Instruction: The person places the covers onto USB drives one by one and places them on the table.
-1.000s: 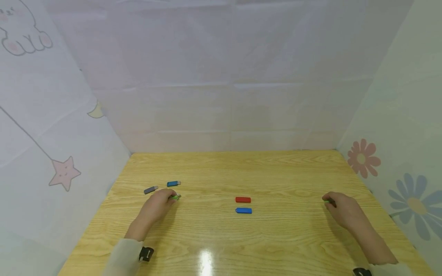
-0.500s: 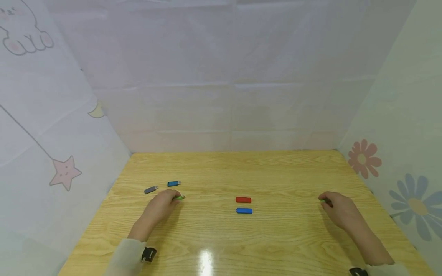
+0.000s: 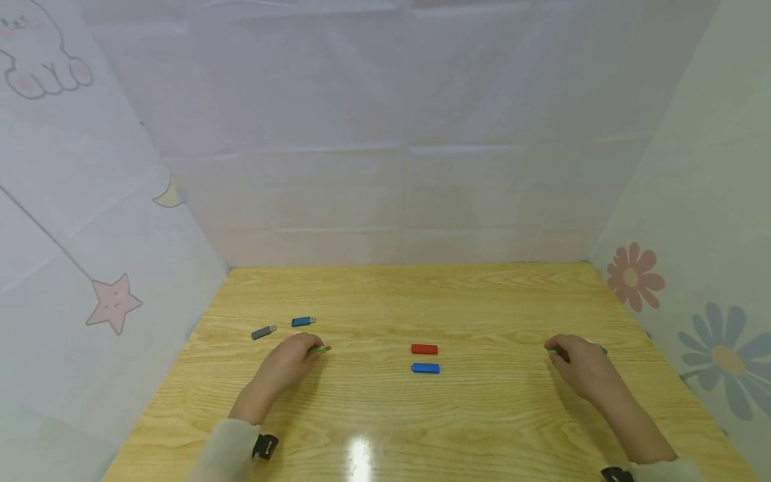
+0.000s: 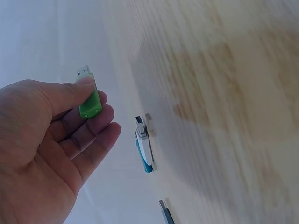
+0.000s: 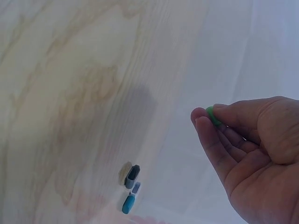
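My left hand (image 3: 288,363) pinches a green USB flash drive (image 4: 92,105) between thumb and fingers. Its metal plug points away from the palm, toward the middle of the table in the head view. Over on the right side, my right hand (image 3: 584,368) pinches a small green cap (image 5: 211,115), mostly covered by the fingertips. Beyond the left hand lie a teal USB flash drive (image 3: 302,321) and a grey USB flash drive (image 3: 262,332), both with bare plugs. A dark grey cap (image 5: 132,176) and a teal cap (image 5: 128,204) lie below the right hand in the right wrist view.
Mid-table, between the hands, a red stick (image 3: 424,349) lies just behind a blue stick (image 3: 425,368), roughly parallel. The wooden table (image 3: 385,294) meets a pale sheet (image 3: 385,201) at the back, with printed sheets on both sides.
Both hands have moved inward: the left to the right with the green flash drive, the right to the left with the green cap. A bit of teal now shows behind the right hand.
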`<action>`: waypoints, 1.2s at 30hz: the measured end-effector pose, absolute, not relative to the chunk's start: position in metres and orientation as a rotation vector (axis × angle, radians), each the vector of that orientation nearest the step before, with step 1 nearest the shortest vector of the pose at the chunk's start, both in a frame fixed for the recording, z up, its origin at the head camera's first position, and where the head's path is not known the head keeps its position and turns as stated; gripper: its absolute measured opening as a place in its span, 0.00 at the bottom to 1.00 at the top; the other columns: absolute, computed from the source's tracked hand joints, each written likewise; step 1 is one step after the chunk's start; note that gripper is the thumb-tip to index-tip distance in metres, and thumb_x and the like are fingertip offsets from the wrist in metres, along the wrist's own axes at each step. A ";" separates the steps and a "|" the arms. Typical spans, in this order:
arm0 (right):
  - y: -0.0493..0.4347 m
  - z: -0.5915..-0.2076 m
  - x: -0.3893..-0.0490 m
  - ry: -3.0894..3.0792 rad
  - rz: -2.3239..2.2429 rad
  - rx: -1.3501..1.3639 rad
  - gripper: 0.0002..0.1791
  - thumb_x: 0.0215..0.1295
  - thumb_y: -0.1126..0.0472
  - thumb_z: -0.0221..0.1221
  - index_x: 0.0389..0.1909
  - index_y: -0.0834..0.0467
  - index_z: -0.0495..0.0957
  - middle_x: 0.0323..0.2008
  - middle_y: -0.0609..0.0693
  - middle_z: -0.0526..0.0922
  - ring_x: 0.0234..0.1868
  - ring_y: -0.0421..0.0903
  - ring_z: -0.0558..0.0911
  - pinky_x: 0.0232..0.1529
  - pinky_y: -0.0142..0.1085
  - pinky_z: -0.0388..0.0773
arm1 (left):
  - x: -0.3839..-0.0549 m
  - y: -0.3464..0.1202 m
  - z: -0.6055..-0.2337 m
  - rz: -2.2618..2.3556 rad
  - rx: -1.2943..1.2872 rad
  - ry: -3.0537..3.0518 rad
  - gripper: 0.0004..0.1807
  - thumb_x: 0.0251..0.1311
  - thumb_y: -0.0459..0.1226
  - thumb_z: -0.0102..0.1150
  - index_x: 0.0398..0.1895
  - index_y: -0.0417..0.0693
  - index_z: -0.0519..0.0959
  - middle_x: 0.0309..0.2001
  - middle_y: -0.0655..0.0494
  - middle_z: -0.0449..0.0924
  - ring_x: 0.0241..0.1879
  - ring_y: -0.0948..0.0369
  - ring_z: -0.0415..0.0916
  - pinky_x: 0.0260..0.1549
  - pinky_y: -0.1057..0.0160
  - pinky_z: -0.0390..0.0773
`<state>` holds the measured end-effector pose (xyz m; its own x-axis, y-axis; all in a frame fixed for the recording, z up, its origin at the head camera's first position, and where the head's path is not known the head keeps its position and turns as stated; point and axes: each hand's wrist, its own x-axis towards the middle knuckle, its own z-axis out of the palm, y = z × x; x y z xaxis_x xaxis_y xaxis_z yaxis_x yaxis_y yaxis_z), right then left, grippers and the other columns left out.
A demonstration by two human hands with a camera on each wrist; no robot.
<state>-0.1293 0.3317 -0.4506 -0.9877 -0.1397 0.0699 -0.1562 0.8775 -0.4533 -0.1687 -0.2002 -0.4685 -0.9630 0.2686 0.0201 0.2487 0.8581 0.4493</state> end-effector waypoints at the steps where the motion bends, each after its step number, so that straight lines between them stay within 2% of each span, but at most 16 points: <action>1: 0.331 -0.451 -0.129 -3.005 0.728 0.246 0.11 0.67 0.71 0.61 0.49 0.70 0.79 0.38 0.57 0.84 0.36 0.51 0.83 0.33 0.43 0.83 | -0.168 -0.199 -0.468 0.718 0.413 2.982 0.06 0.67 0.34 0.64 0.45 0.48 0.84 0.44 0.56 0.84 0.47 0.56 0.81 0.47 0.54 0.82; 12: 0.321 -0.452 -0.131 -2.991 0.707 0.288 0.11 0.67 0.70 0.62 0.49 0.69 0.80 0.36 0.52 0.83 0.33 0.45 0.80 0.30 0.36 0.79 | -0.170 -0.192 -0.468 0.723 0.492 2.979 0.05 0.66 0.34 0.65 0.43 0.50 0.84 0.42 0.59 0.84 0.45 0.58 0.81 0.46 0.55 0.82; 18: 0.315 -0.453 -0.131 -2.971 0.698 0.302 0.11 0.66 0.70 0.63 0.48 0.68 0.81 0.36 0.52 0.84 0.35 0.46 0.81 0.32 0.39 0.80 | -0.169 -0.187 -0.468 0.729 0.544 2.975 0.05 0.66 0.33 0.64 0.43 0.48 0.84 0.43 0.56 0.85 0.45 0.57 0.81 0.45 0.55 0.82; 27: 0.306 -0.453 -0.132 -2.962 0.719 0.308 0.11 0.66 0.71 0.62 0.49 0.68 0.80 0.38 0.54 0.84 0.36 0.47 0.81 0.33 0.40 0.80 | -0.171 -0.180 -0.468 0.741 0.573 2.964 0.04 0.67 0.34 0.64 0.43 0.49 0.84 0.41 0.58 0.84 0.43 0.59 0.81 0.44 0.56 0.82; 36: 0.296 -0.453 -0.135 -2.978 0.731 0.291 0.12 0.67 0.70 0.62 0.50 0.66 0.81 0.38 0.51 0.83 0.35 0.45 0.79 0.33 0.38 0.79 | -0.171 -0.173 -0.470 0.746 0.617 2.959 0.05 0.67 0.34 0.63 0.44 0.48 0.84 0.45 0.55 0.85 0.46 0.57 0.81 0.46 0.54 0.82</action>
<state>-0.1350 0.2962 -0.4528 -0.9803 -0.1678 0.1040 -0.1969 0.8697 -0.4527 -0.1712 -0.1733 -0.4696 -0.9210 0.3836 0.0683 0.3701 0.8065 0.4610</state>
